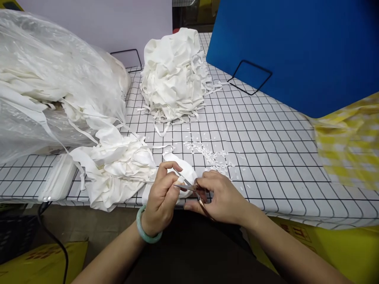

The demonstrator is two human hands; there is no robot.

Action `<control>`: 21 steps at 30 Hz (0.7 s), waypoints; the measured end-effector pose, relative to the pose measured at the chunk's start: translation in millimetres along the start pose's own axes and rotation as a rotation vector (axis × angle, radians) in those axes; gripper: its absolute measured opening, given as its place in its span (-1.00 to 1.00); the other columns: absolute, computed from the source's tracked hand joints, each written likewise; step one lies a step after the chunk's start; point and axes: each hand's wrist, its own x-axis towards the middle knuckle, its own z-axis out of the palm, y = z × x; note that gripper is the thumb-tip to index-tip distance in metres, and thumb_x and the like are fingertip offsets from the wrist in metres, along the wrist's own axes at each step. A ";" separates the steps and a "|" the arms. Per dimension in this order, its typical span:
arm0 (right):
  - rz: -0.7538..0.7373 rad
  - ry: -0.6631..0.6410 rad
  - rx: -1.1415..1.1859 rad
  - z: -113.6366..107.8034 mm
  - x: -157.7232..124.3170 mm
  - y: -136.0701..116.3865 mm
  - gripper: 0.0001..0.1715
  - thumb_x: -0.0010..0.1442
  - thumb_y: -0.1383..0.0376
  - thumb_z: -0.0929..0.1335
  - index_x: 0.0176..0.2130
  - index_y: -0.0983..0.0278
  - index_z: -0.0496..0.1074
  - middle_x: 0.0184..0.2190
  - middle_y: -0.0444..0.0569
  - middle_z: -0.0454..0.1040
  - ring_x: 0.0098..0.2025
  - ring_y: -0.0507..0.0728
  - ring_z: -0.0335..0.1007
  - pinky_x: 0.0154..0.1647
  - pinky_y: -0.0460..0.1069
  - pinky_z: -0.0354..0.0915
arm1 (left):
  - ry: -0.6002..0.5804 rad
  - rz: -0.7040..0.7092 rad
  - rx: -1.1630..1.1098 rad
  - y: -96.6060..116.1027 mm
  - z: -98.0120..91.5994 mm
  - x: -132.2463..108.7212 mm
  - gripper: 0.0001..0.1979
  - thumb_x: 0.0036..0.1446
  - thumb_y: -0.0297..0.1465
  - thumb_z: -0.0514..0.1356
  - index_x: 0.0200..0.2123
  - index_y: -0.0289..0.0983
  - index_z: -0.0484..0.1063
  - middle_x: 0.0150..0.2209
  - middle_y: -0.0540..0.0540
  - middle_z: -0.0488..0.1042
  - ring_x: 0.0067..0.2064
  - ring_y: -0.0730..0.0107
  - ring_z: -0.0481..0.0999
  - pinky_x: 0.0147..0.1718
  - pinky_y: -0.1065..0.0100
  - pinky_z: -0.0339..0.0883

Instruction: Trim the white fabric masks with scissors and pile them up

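Note:
My left hand [161, 195], with a green bangle on the wrist, pinches a white fabric piece [185, 173] at the near table edge. My right hand [220, 197] grips small scissors [188, 185] whose open blades point left at the fabric held between my left fingers. A heap of white fabric pieces [118, 169] lies just left of my left hand. Tiny white clippings [211, 156] are scattered on the grid-patterned table [266, 157] just beyond my hands.
A second pile of white pieces with straps [174, 75] sits at the back centre. A large clear plastic bag of white fabric [44, 83] fills the left. A blue board [296, 51] stands at right, a yellow checked bag [349, 142] beside it.

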 end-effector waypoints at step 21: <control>0.041 0.079 0.048 5.8 -6.4 5.7 -0.28 0.14 -0.25 0.39 -0.64 0.25 0.22 -0.69 -0.17 0.23 -0.59 0.00 0.16 -0.44 -0.06 0.12 | -0.045 0.110 -0.046 -2.3 9.2 1.8 -0.74 0.41 -0.49 -0.02 -0.29 -0.24 0.41 -0.19 -0.14 0.35 0.05 0.23 0.28 0.00 0.28 0.25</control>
